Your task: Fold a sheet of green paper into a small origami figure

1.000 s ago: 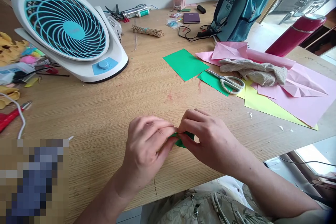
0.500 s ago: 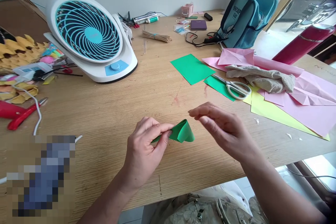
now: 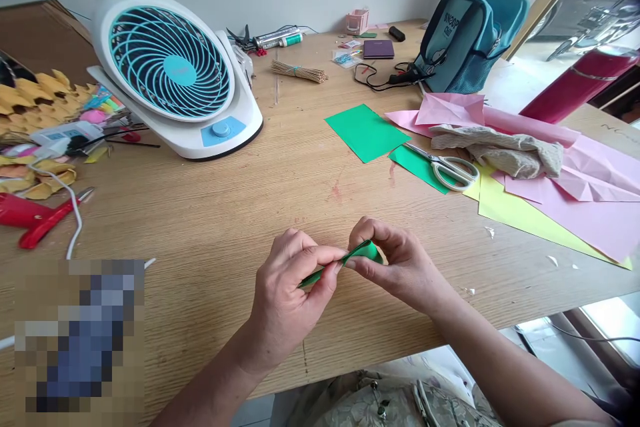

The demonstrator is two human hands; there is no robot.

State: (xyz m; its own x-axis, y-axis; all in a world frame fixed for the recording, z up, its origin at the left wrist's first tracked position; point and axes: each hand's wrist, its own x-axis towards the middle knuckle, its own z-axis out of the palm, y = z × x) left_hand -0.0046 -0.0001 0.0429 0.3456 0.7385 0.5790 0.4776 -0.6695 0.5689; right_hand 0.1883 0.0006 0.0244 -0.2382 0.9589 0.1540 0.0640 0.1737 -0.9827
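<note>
at lower centre of the frame: one folded piece of green paper [image 3: 367, 252], raised above the wooden table [image 3: 225, 213], with both bare hands on it.

left hand [image 3: 295, 280]: thumb and forefinger pinched on the paper's middle, a narrow end showing behind them.

right hand [image 3: 395, 257]: thumb and fingers closed about the curled end, tips just beside those of the left. half a second ago i saw this hand off the paper, apart to its right, the curled end jutting free; that end is now partly covered by its fingers. the left hand's pinch is kept.

right of centre: one green sheet [image 3: 367, 133], flat; below it, a smaller green piece [image 3: 415, 169], partly under pale-handled scissors [image 3: 453, 172].

right: crumpled grey cloth [image 3: 500, 149] on pink paper [image 3: 600, 213], yellow paper [image 3: 530, 220] showing from beneath.

upper left: white fan [image 3: 170, 67], blue grille, tilted back.

upper right: blue backpack [image 3: 460, 40]; red bottle [image 3: 575, 87], nearer the edge. all these unmoved since.
</note>
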